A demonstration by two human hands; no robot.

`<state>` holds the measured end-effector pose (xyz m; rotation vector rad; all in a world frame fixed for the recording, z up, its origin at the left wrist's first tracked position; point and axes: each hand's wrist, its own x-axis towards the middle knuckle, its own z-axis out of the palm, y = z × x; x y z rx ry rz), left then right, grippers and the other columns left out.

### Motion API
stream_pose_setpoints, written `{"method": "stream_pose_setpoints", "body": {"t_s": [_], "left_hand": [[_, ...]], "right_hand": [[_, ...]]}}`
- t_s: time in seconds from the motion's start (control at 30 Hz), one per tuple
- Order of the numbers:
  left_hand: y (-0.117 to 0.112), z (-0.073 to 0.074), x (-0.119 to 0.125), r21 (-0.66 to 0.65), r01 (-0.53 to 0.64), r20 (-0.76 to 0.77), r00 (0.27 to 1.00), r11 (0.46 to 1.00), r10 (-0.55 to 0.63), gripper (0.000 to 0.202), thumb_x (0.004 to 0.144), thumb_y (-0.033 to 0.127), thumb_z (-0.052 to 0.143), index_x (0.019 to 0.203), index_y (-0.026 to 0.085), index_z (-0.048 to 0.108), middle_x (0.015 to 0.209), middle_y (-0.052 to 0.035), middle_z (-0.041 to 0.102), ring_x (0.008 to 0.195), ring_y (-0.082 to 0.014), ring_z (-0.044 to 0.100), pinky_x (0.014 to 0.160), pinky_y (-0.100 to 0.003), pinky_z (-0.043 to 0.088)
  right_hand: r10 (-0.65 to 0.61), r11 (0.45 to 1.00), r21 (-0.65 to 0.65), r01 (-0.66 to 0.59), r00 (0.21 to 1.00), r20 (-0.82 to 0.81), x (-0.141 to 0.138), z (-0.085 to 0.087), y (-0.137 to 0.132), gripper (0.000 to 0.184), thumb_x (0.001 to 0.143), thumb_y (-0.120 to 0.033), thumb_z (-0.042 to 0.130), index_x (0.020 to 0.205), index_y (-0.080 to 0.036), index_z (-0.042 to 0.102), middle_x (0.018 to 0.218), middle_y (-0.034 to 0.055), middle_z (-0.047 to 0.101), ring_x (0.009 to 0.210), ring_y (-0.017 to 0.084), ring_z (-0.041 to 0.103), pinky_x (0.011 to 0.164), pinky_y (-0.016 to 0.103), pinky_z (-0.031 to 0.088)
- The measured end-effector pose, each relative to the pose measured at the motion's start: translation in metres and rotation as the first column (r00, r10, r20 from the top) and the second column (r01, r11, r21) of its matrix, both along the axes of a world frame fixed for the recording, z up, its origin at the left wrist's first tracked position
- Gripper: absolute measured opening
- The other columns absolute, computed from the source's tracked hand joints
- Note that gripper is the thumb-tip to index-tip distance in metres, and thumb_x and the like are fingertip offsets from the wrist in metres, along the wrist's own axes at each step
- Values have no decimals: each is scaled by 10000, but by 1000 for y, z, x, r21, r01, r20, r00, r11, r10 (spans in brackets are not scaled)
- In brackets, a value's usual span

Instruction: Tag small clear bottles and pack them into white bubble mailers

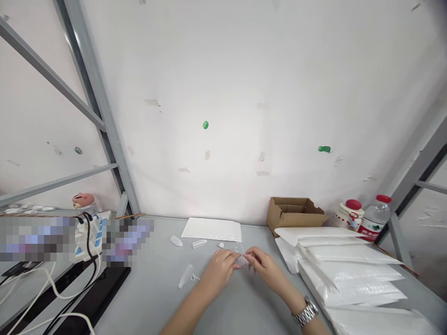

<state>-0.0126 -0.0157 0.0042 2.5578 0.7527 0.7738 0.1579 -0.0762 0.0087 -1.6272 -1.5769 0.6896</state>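
Note:
My left hand and my right hand meet over the grey desk, fingertips pinched on a small clear plastic piece. Fingers hide much of it, so its exact kind cannot be made out. Just beyond the fingertips lies a small white ring, with a small white tip to its left. Farther left are two small translucent plastic bottles, one squat and one longer. Nearer to me, left of my left hand, lie another translucent bottle and a ringed white plastic piece.
A white sheet lies by the wall. White padded mailers are stacked at right, before an open cardboard box, a jar and a water bottle. At left are a power strip, cables and a black object.

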Motion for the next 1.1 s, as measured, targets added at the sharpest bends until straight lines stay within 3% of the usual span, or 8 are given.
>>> {"method": "stream_pose_setpoints", "body": {"t_s": [0.07,0.2,0.43,0.5,0.63,0.73,0.93,1.1], "left_hand": [[2,0,-1,-24,-18,0,1000,1000,18,272,858,210,423,1075,251,581,949,-44,645,899,-188,558,817,-341,444],[2,1,-1,-55,-24,8,1000,998,24,275,861,219,414,1076,253,582,971,-43,642,921,-190,553,830,-346,441],[0,1,0,49,5,-17,1000,999,-4,270,860,209,433,1085,241,578,932,-43,653,877,-186,566,799,-342,447],[1,2,-1,67,-12,-42,999,998,15,259,859,215,442,1077,229,580,933,-46,653,873,-191,570,796,-349,448],[3,3,-1,76,-41,-60,997,996,45,249,856,215,452,1070,215,581,929,-47,653,871,-192,572,791,-348,451],[2,2,-1,90,-33,-27,999,995,36,239,851,196,459,1054,210,585,918,-41,653,867,-181,573,782,-335,458],[0,-3,-1,157,-22,4,1000,987,22,250,825,148,489,1040,221,593,909,-42,648,844,-181,571,759,-341,463],[3,-4,-1,77,-72,51,996,994,69,238,824,185,500,1034,232,601,907,-37,646,860,-179,573,772,-330,469]], "right_hand": [[46,999,6,-46,998,-30,2,4,-2,282,835,-479,443,874,-218,542,661,-26,573,595,136,527,578,232,403],[76,996,41,-75,997,-33,0,4,-4,204,848,-410,444,827,-218,511,667,-29,568,601,131,516,591,230,399],[-54,998,-27,56,996,71,-6,-7,2,466,896,-469,260,533,-219,413,427,-38,438,444,128,451,527,248,349],[-56,998,-22,58,997,50,-4,-4,1,436,887,-486,287,597,-213,466,479,-34,479,477,129,469,536,242,356],[60,998,9,-60,998,-14,0,2,-2,263,865,-455,388,896,-226,513,655,-42,533,561,121,485,553,222,370],[72,997,21,-72,997,18,-1,-1,-3,237,880,-427,365,836,-225,482,615,-53,498,555,121,463,551,221,354],[-19,1000,-6,19,1000,0,-8,-18,4,345,908,-437,248,649,-233,349,483,-67,410,471,126,405,506,237,314],[55,998,12,-54,990,-129,-7,-12,2,323,886,-476,316,717,-221,420,571,-51,487,519,118,452,537,227,344]]}}
